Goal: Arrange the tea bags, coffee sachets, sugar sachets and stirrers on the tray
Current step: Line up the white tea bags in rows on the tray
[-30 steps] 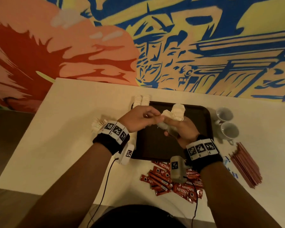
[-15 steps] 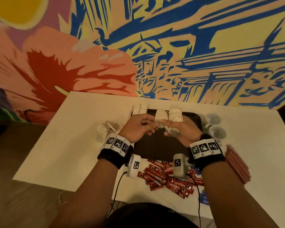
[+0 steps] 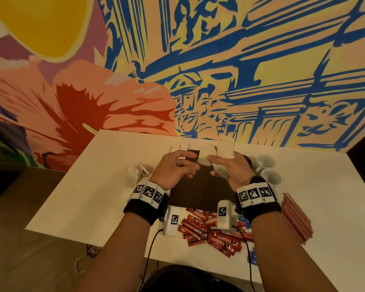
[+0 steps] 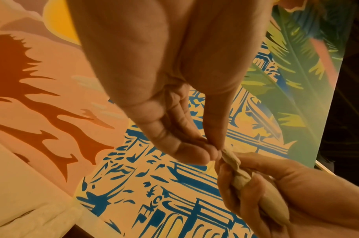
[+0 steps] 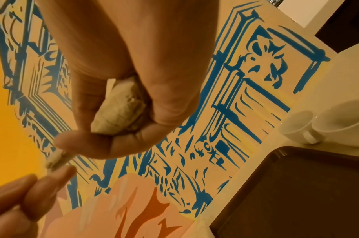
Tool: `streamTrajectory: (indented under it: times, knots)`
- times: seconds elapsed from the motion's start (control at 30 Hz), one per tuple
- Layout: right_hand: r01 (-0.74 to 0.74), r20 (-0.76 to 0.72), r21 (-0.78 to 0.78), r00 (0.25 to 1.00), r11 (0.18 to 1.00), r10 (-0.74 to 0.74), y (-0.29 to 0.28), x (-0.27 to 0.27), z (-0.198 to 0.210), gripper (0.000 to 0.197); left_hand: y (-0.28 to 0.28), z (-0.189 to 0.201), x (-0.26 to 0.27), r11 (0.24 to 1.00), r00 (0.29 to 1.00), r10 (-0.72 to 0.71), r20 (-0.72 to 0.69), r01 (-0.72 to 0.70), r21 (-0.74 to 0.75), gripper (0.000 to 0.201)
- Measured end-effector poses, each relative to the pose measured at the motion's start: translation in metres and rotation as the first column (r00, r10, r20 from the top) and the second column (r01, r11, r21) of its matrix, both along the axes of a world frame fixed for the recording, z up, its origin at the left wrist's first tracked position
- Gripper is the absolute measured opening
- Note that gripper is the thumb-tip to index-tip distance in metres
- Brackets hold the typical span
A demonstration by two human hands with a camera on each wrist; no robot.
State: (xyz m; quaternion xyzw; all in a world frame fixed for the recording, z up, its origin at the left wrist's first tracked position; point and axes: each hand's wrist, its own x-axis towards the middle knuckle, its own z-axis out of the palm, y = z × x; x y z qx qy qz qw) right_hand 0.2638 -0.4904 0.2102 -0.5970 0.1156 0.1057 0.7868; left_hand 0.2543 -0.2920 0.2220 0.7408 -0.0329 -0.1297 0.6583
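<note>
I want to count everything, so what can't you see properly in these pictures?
- Tea bags held by the right hand: head view blurred, fingers cover them; count unclear.
- Tray: both hands hide its far part.
- Coffee sachets: wrist cameras cover some.
- Left hand: whether it pinches a bag is blurred in the left wrist view.
- Blue items beside the sachets: mostly hidden by the right arm.
</note>
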Motion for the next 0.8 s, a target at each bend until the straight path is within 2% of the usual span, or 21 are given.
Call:
streamTrajectory:
  times: [0.17, 0.37, 0.43, 0.5, 0.57, 0.63, 0.7, 0.8]
  knots:
    - [0.014, 0.013, 0.040, 1.000, 0.999, -0.014, -0.012, -0.011, 0.007, 0.031, 0.005, 0.010, -0.008, 0.996, 0.995, 0.085, 0.044, -0.084, -0.033, 0.028]
    - [-0.092, 0.069, 0.055, 0.994, 0.994, 0.088, -0.018, -0.024, 0.014, 0.031, 0.005, 0.014, -0.014, 0.967, 0.967, 0.251, 0.040, -0.248, -0.056, 0.018]
    - [-0.104, 0.084, 0.055, 0.991, 0.993, 0.100, -0.019, -0.027, 0.015, 0.030, 0.009, 0.007, -0.014, 0.952, 0.952, 0.303, 0.034, -0.304, 0.041, 0.017]
    - [-0.122, 0.099, 0.039, 0.988, 0.992, 0.117, -0.021, -0.029, 0.016, 0.029, 0.015, -0.001, -0.015, 0.911, 0.932, 0.355, 0.078, -0.364, 0.193, 0.018]
    - [-0.135, 0.110, 0.014, 0.985, 0.991, 0.133, -0.023, -0.030, 0.016, 0.029, 0.019, -0.003, -0.019, 0.871, 0.911, 0.390, 0.132, -0.412, 0.269, 0.019]
    - [-0.153, 0.122, -0.015, 0.981, 0.988, 0.154, -0.024, -0.031, 0.016, 0.027, 0.019, 0.002, -0.022, 0.905, 0.931, 0.334, 0.143, -0.360, 0.226, 0.017]
    - [-0.174, 0.133, -0.053, 0.975, 0.983, 0.180, -0.022, -0.031, 0.017, 0.024, 0.014, 0.012, -0.024, 0.968, 0.974, 0.202, 0.108, -0.215, 0.131, 0.015]
    - [-0.203, 0.137, -0.119, 0.966, 0.972, 0.218, -0.016, -0.028, 0.016, 0.023, 0.003, 0.024, -0.021, 0.996, 0.993, 0.016, 0.114, -0.025, 0.080, 0.020]
